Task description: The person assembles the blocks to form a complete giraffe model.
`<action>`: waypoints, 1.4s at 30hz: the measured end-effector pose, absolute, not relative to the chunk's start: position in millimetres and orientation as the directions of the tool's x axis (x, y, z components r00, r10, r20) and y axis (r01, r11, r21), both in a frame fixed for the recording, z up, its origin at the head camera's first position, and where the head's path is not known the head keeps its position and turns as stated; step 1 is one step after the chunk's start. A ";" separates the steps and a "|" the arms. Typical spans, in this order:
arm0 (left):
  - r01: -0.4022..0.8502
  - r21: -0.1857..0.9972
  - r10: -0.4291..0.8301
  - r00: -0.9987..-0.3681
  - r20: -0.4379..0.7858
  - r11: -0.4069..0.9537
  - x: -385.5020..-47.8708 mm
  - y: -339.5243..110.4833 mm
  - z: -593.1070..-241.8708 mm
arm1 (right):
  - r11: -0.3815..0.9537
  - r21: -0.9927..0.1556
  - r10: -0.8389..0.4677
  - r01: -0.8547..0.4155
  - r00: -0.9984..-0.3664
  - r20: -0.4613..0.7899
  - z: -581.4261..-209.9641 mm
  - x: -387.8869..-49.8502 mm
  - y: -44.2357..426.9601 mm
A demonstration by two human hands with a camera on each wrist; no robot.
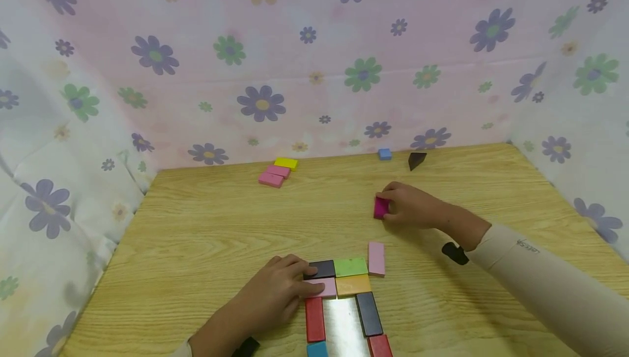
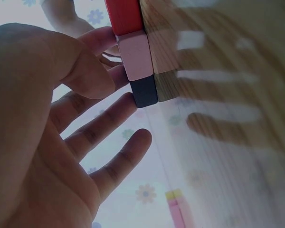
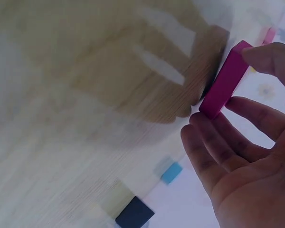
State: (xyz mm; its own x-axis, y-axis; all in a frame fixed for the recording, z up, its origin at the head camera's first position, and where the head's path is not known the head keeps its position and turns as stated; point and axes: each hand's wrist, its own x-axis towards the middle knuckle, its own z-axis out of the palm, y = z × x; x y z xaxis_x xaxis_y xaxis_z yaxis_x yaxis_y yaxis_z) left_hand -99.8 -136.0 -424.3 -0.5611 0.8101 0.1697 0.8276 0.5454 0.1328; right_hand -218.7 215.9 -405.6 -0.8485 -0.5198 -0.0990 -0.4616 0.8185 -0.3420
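Magenta block (image 1: 381, 208) noted first: you held it pinched between the thumb and fingers of your right hand (image 1: 410, 206), beyond the laid pieces; whether it touched the worktop (image 1: 206, 226) could not be determined. Your left hand (image 1: 275, 291) had its fingers spread, with contact at the black block (image 1: 322, 269) and pink block (image 1: 327, 287) at the layout's far left corner. Your layout was judged well advanced but unfinished. In place were two crosswise rows at the far end, black beside the lime block (image 1: 351, 267) and pink beside the orange block (image 1: 352, 285); a left side of red block (image 1: 315, 319) and blue block (image 1: 316, 349); and a right side of grey block (image 1: 369, 314) and second red block (image 1: 380, 346). Its near end ran out of view, so you could not be credited there. Apparently left to you were the magenta piece, the pale pink block (image 1: 376, 259) just beside the lime one, and, towards the back edge, two loose pink blocks (image 1: 271, 179), a yellow block (image 1: 286, 164), a small blue block (image 1: 385, 154) and a dark block (image 1: 416, 160).
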 end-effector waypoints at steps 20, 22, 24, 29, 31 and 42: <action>0.822 0.128 0.805 -0.569 0.168 0.554 -98.7 -136.3 -424.8 | 0.753 -0.370 -0.614 -0.544 -0.783 -0.098 -401.6 -179.6 205.5; 0.820 0.129 0.804 -0.572 0.164 0.557 -98.5 -136.2 -424.2 | 0.751 -0.365 -0.616 -0.550 -0.782 -0.090 -401.5 -179.4 205.8; 0.818 0.134 0.803 -0.576 0.157 0.560 -98.0 -135.9 -423.1 | 0.751 -0.359 -0.617 -0.555 -0.783 -0.082 -401.4 -179.0 205.8; 0.812 0.143 0.800 -0.582 0.145 0.565 -97.4 -135.9 -422.4 | 0.751 -0.347 -0.618 -0.562 -0.783 -0.069 -402.5 -178.1 206.0; 0.811 0.143 0.799 -0.584 0.144 0.567 -97.5 -136.0 -422.8 | 0.752 -0.343 -0.617 -0.563 -0.784 -0.068 -403.0 -177.9 206.3; 0.816 0.135 0.802 -0.578 0.153 0.562 -98.4 -135.8 -423.3 | 0.749 -0.339 -0.624 -0.569 -0.778 -0.075 -402.1 -178.1 207.1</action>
State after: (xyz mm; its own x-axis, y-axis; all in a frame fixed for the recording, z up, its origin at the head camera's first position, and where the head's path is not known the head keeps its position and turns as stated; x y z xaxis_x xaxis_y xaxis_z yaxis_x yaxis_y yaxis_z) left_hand -98.4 -135.8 -423.3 -0.5776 0.8018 0.1531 0.8160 0.5620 0.1355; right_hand -178.1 207.1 -402.1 -0.7778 -0.6240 -0.0748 -0.5686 0.7494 -0.3394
